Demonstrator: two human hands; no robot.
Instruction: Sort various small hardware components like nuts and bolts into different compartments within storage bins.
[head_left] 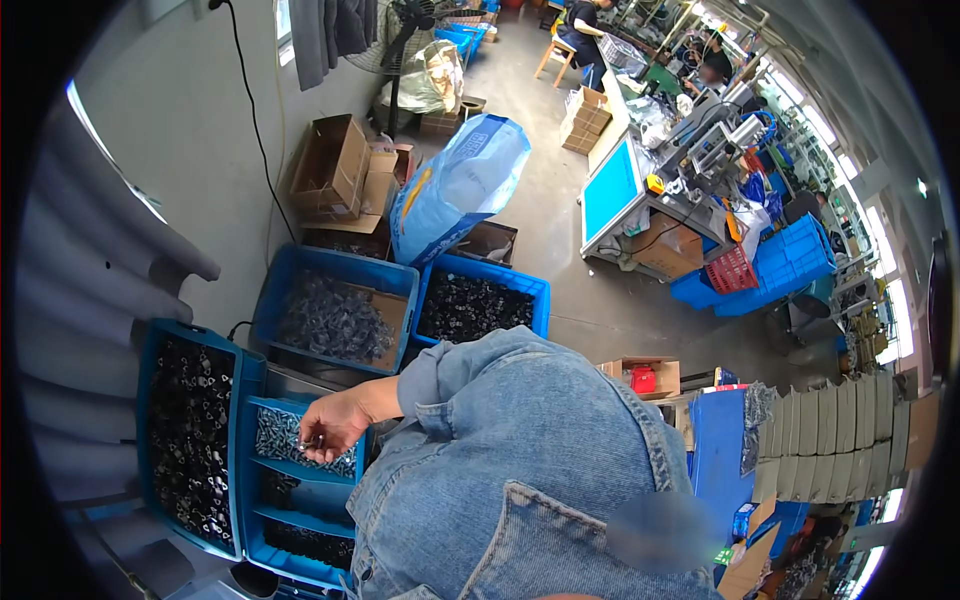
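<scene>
My right hand (337, 424) reaches from a denim sleeve over a blue divided bin (300, 404). Its thumb and fingers are closed on a small shiny metal piece (312, 441), too small to name exactly. Beneath the hand, silvery screws (280, 432) fill one compartment. Dark small parts (310, 542) lie in the compartments nearer the bottom of the view. Left of this bin stands a long blue bin (240, 440) heaped with glossy black parts (190, 440). My left hand is out of view.
Behind the bins stand a blue crate (411, 335) of clear plastic pieces and another crate (543, 300) of black parts. A large blue bag (460, 190), cardboard boxes (335, 170) and a fan (395, 50) are farther back. A machine bench (612, 200) and two people are at right.
</scene>
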